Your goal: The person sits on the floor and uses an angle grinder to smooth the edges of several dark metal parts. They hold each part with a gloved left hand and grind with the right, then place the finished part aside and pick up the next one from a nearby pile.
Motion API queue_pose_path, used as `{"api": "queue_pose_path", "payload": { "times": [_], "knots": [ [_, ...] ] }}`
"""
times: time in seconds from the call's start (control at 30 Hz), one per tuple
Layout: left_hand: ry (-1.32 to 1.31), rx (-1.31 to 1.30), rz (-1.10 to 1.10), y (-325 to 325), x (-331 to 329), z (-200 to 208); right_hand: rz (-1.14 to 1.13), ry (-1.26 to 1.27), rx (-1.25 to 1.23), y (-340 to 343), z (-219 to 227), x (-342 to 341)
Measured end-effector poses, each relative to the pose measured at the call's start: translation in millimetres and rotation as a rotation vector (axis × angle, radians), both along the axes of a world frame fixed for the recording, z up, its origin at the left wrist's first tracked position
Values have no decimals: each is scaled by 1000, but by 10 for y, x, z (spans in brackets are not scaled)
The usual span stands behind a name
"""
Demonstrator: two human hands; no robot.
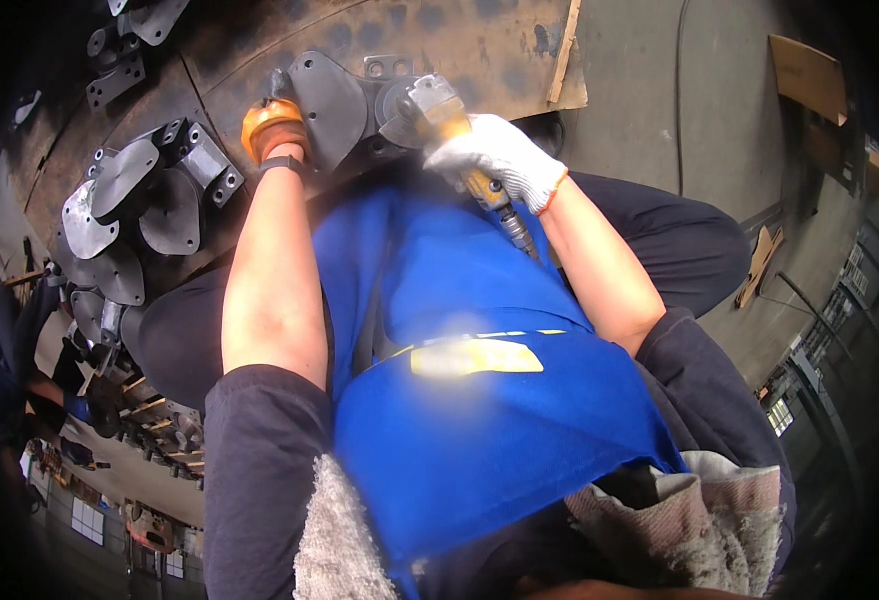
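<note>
Only got the head view here, so: the main thing is a dark rounded metal plate (329,112), up near the top of the picture on a brown stained work surface (484,45), sitting between the two hands. The left hand (276,130), orange glove, is right at the plate's left edge and clearly the nearer one. Its fingers are curled in, but can't tell what exactly they're pinching. The right hand (499,160), white glove, is wrapped round a yellow grinder (443,112). From that hand the plate is off to the left and a bit up. Plate's long axis runs roughly up-down; the grinder slants, head up-left on the plate's side, tail down-right. Can't tell if they're touching. More plates (125,180) are heaped off left.
</note>
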State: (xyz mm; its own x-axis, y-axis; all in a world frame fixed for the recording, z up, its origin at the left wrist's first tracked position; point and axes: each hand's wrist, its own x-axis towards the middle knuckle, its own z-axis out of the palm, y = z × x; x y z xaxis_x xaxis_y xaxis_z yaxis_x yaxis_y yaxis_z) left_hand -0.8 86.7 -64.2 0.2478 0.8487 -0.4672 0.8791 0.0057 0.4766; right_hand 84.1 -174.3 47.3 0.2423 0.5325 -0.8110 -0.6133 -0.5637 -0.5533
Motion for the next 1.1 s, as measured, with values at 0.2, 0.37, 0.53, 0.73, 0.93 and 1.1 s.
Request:
{"api": "queue_pose_path", "payload": {
  "times": [0.2, 0.37, 0.53, 0.73, 0.93, 1.1],
  "knots": [
    [171, 172, -123, 104, -71, -371, -12, -3, 43, -43, -31, 48],
    [159, 182, -183, 175, -123, -504, 1, -45, -75, -52, 34, 121],
    [37, 26, -156, 260, -220, -557, 23, -130, -77, -172, -2, 86],
    [68, 40, -84, 161, -145, -409, 68, -129, -10, -174, -109, 14],
    [70, 96, -145, 67, -102, -241, 48, -125, -19, -60, -33, -31],
    [81, 81, -191, 118, -154, -418, 1, -44, -21, -133, -61, -43]
  ]
}}
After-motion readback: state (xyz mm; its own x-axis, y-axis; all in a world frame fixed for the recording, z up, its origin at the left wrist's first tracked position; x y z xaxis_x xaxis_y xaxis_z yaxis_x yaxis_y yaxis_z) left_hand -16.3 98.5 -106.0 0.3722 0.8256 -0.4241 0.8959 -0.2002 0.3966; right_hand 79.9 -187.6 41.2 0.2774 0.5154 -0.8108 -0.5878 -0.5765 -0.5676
